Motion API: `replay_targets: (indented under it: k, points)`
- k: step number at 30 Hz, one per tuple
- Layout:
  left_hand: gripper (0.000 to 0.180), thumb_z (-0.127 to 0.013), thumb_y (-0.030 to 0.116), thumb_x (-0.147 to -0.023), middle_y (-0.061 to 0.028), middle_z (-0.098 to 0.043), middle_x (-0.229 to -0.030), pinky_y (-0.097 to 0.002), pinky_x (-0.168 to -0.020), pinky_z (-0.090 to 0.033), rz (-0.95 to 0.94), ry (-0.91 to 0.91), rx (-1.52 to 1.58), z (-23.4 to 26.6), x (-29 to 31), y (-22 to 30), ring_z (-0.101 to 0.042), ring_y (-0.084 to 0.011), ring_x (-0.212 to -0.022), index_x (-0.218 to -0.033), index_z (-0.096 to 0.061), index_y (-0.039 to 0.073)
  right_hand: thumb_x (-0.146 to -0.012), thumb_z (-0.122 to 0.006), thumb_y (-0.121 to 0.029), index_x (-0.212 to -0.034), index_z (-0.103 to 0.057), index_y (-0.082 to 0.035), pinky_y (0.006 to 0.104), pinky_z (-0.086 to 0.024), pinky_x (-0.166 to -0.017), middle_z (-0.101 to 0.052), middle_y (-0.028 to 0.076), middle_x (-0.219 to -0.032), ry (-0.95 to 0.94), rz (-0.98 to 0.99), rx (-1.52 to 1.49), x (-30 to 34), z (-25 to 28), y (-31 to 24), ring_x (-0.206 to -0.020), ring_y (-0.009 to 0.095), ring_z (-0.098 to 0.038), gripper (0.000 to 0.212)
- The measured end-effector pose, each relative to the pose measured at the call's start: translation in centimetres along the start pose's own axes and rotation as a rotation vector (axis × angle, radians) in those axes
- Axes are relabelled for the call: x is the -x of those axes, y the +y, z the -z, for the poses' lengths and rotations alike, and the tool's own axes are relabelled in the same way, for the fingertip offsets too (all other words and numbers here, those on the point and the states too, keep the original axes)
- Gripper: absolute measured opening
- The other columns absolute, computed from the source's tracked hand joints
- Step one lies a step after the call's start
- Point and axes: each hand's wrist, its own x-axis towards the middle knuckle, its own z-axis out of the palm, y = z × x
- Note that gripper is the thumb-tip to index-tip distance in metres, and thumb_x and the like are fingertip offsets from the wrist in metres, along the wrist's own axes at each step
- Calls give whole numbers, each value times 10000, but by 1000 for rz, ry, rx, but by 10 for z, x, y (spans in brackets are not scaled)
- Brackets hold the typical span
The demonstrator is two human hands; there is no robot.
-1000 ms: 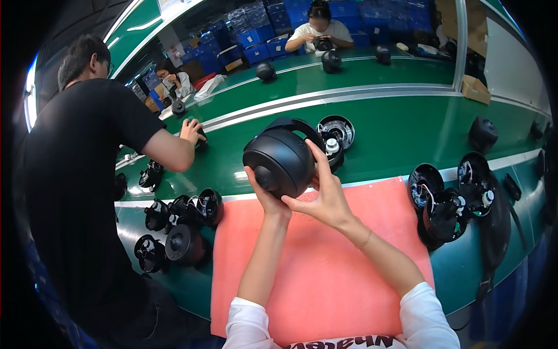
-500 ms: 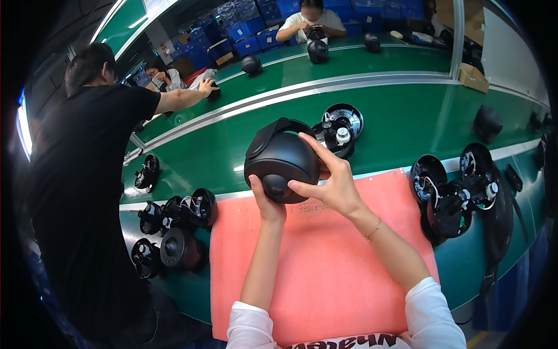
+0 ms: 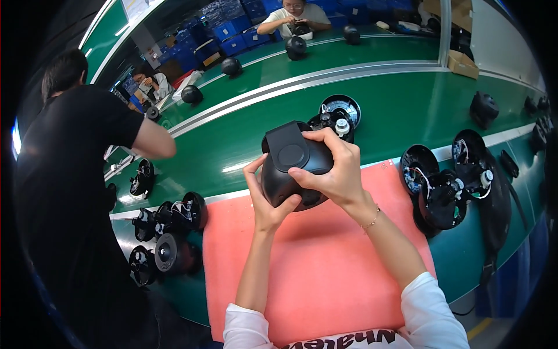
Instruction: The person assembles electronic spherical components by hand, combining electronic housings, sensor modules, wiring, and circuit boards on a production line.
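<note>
Between both hands, above the pink mat (image 3: 337, 267), is a black ball-shaped housing (image 3: 290, 156) with a flat band and a round disc facing up. My left hand (image 3: 268, 206) grips its left and lower side, the thumb along the bottom edge. My right hand (image 3: 339, 171) is wrapped round its right side, thumb across the front and fingers over the top. The housing's underside is hidden. Just beyond my hands, an opened black housing (image 3: 342, 110) with a white cylindrical part and wiring inside rests on the green bench.
Opened black housings (image 3: 447, 200) with wires lie right of the mat; more (image 3: 174, 224) stand to its left. A black strap-like piece (image 3: 497, 215) hangs near the right edge. A person in black (image 3: 87, 174) stands close at left. Beyond a metal rail, another person (image 3: 296, 23) works.
My hands have turned the housing, so its band and disc now face up. The person in black has drawn an arm back from a black housing on the far bench.
</note>
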Motion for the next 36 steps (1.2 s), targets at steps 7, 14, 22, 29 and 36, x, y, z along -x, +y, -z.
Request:
replay_targets:
  k: [7, 14, 22, 29, 36]
  points:
    - [878, -788, 323, -624, -171, -442, -1173, -364, -928, -395, -47, 66, -47, -12, -4, 9, -467, -252, -1100, -1254, -244, 45, -554, -801, -396, -927, -594, 5, 315, -516, -671, -646, 138, -836, 8, 86, -98, -11, 10, -2, -743, 237, -647, 585]
    - [817, -602, 514, -760, -116, -393, -1301, -377, -972, -370, 129, 194, 344, 9, 5, -3, -428, -248, -1181, -1335, -264, 44, -619, -759, -301, -1271, -430, -38, 349, -455, -866, -509, 168, -1185, -265, 37, -95, -5, 1, -20, -1056, 282, -538, 775]
    - [736, -408, 660, -798, -102, -347, -1347, -479, -991, -371, 226, 433, 629, -6, -4, 11, -367, -296, -1235, -1336, -314, 166, -634, -766, -172, -1326, -393, -74, 349, -534, -778, -530, 157, -1169, -273, -71, -157, 6, -13, -16, -1024, 226, -561, 793]
    - [684, -398, 628, -818, -100, -406, -1304, -461, -959, -407, 286, 499, 529, 7, -8, -2, -424, -294, -1188, -1303, -369, 147, -647, -757, -228, -1339, -350, -59, 339, -519, -771, -531, 168, -1161, -202, -150, -104, 18, -31, -12, -1016, 232, -565, 820]
    - [694, -423, 616, -815, -133, -434, -1268, -447, -913, -455, 370, 472, 567, 6, -7, -6, -480, -290, -1132, -1284, -392, 105, -626, -770, -224, -1318, -357, -25, 336, -505, -793, -559, 165, -1116, -270, -266, -125, 19, -30, -4, -975, 245, -584, 830]
